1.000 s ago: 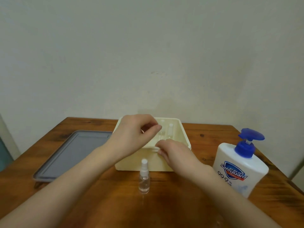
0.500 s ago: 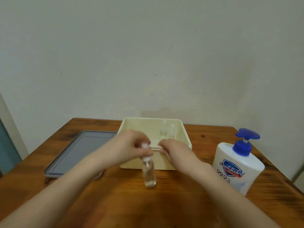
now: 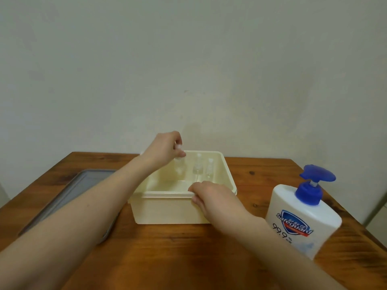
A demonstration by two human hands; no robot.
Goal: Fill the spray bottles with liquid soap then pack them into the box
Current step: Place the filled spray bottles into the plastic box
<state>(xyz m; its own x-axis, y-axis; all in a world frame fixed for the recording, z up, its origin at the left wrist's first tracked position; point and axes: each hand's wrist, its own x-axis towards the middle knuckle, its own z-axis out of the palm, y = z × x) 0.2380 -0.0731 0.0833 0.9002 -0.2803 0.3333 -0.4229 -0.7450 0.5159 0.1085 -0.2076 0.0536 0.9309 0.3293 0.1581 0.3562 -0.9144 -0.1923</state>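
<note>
A cream plastic box stands open in the middle of the wooden table. My left hand pinches the white cap of a small clear spray bottle and holds it upright inside the box near its far wall. Two more clear spray bottles stand to its right against the same wall. My right hand grips the box's near rim, thumb inside and fingers on the outer wall. A white soap pump bottle with a blue pump head stands right of the box.
A grey lid lies flat on the table left of the box, partly under my left forearm. The wooden table ends at a pale wall behind the box. Its right edge runs just past the soap bottle.
My left hand picked the spray bottle up from the table in front of the box and carried it over the rim to the far side inside. My right hand stayed on the rim.
</note>
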